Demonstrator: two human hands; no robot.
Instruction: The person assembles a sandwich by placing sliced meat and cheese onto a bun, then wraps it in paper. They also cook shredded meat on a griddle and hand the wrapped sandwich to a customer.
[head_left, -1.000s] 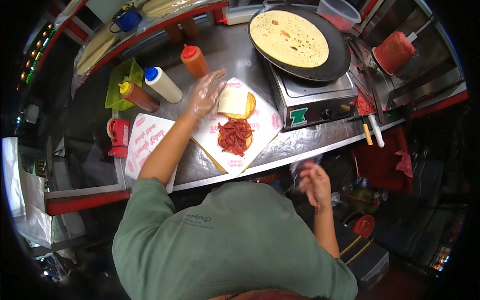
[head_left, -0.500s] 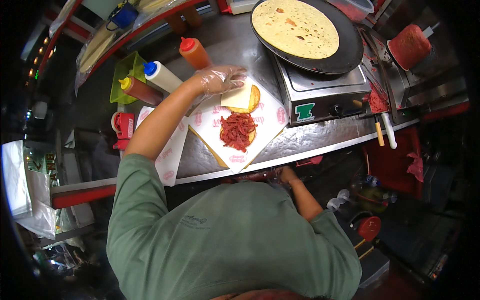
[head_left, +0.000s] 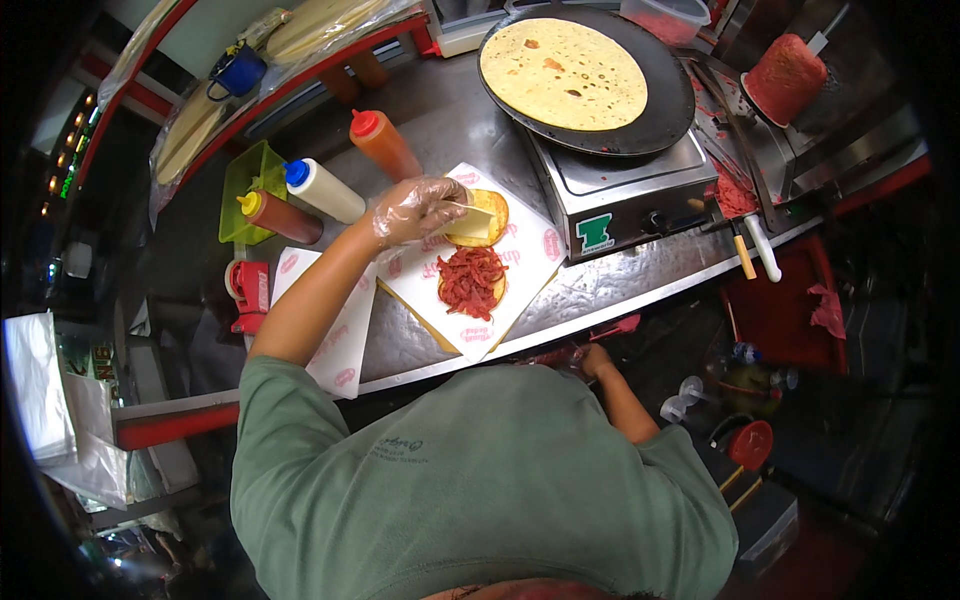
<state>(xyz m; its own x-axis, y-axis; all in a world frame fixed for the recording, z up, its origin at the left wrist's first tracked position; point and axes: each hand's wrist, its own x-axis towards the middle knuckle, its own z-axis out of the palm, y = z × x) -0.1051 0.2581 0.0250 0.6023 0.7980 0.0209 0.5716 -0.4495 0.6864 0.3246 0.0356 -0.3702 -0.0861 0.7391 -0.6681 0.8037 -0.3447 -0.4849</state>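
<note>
My left hand [head_left: 422,207], in a clear plastic glove, is closed on a pale yellow cheese slice [head_left: 472,222]. The slice tilts over a toasted bun half [head_left: 488,200] and covers part of it. Just nearer to me, shredded reddish meat [head_left: 470,283] is heaped on the other bun half [head_left: 499,290]. Both halves lie on printed white paper [head_left: 525,270], with a yellowish sheet or board showing under its edge. My right hand [head_left: 578,358], gloved too, is low at the counter's front edge, its fingers mostly hidden.
Left of the paper stand sauce bottles with red [head_left: 386,145], blue [head_left: 325,190] and yellow [head_left: 280,217] caps, and a green basket [head_left: 237,225]. On the right, a flatbread [head_left: 565,75] lies on a round black griddle [head_left: 665,115]. Beyond are knives [head_left: 762,248] and a meat cone [head_left: 785,80].
My left hand has drawn left and nearer, tilting the cheese slice that was flatter over the bun. The whole view has shifted slightly; the right hand stays low by the counter edge.
</note>
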